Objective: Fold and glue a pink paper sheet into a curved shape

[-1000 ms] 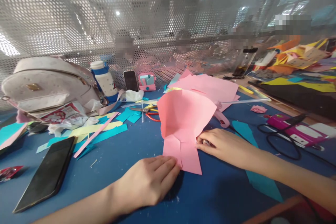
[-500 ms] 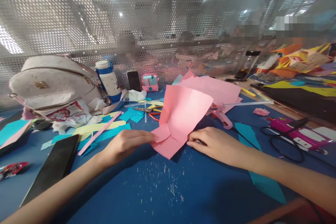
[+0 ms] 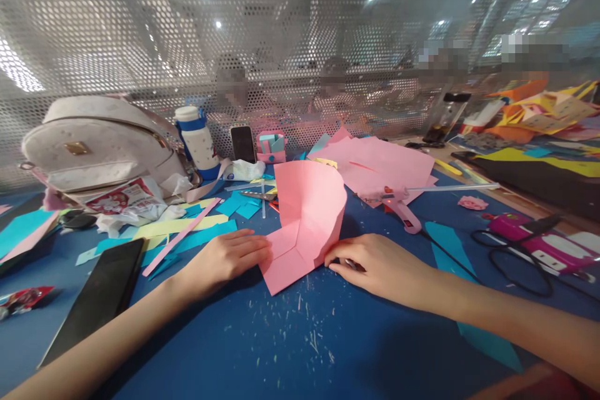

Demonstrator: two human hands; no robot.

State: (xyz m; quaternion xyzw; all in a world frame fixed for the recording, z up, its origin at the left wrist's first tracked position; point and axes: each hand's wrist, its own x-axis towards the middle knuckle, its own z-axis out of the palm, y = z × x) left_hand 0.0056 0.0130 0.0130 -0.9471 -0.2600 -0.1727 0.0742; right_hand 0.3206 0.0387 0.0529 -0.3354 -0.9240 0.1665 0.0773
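A creased sheet of pink paper (image 3: 312, 200) stands on the blue table (image 3: 201, 350), its upper part curling over to the right and its lower left part folded flat. At its left edge, my left hand (image 3: 232, 256) is closed on the paper, fingers together and thumb hidden. My right hand (image 3: 370, 262) pinches the lower right edge between thumb and fingers. Something small and dark shows beneath its palm, too hidden to name. Beyond the right hand lies a pink glue gun (image 3: 398, 203) with a clear glue stick in its back.
More pink sheets (image 3: 379, 162) lie behind. To the left are a black phone (image 3: 96, 300), paper strips (image 3: 187, 231), a white backpack (image 3: 100, 144) and a bottle (image 3: 197, 140). Scissors (image 3: 255, 195) lie partly behind the paper. A magenta power strip (image 3: 539, 240) with black cable lies right.
The pink paper has tipped down and to the left, and its top now curls over more. Both hands keep hold and have shifted little.
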